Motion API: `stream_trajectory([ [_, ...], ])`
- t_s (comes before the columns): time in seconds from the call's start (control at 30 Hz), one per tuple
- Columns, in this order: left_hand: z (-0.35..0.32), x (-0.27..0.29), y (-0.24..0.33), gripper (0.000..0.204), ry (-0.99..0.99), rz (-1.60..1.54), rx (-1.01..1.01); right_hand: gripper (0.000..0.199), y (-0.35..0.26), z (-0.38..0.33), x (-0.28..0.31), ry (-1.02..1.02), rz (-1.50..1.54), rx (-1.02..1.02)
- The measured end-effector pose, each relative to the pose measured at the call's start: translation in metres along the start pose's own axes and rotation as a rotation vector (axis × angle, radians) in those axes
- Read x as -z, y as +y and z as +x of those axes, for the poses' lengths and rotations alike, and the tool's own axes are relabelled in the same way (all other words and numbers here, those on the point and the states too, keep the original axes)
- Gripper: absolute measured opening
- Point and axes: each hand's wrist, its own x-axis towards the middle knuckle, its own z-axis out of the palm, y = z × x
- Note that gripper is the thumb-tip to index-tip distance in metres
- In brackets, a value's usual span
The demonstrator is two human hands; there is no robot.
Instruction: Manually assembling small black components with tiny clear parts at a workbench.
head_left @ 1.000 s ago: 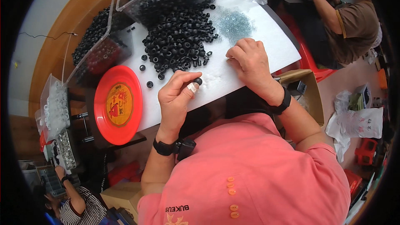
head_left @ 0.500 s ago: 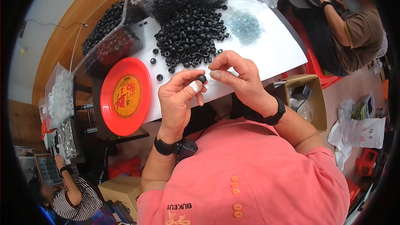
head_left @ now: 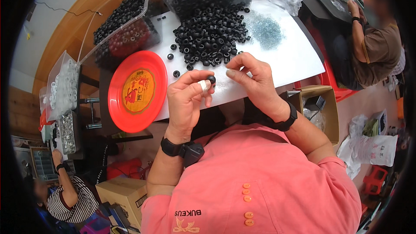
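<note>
Two hands: left hand [head_left: 187, 99] pinches one black ring [head_left: 211, 79]; right hand [head_left: 255, 82] curled, holding nothing visible.

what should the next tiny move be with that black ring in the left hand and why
Probably bring the right hand the last bit leftward to meet the black ring. The left hand pinches that ring at its fingertips, raised over the white table, and the right fingertips sit just beside it, not clearly touching.

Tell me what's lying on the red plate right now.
The red plate shows only its yellow centre label; no black rings sit on it. They lie piled on the white table beside it. Its far rim is hidden behind a clear bin.
</note>
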Motion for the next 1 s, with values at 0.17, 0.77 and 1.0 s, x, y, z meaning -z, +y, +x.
stream_trajectory([
  [0.17, -0.001, 0.0, -0.005, 0.017, 0.064, 0.354, -0.146, 0.017, 0.011, 0.007, 0.021, 0.09, -0.672, 0.32],
  [0.77, 0.023, -0.008, -0.025, 0.029, -0.106, 1.318, -0.717, 0.018, 0.03, 0.001, 0.023, 0.1, -0.537, 0.23],
  [1.0, 0.024, -0.007, -0.025, 0.028, 0.038, 1.599, -0.772, 0.019, 0.032, -0.003, 0.022, 0.13, -0.647, 0.264],
])
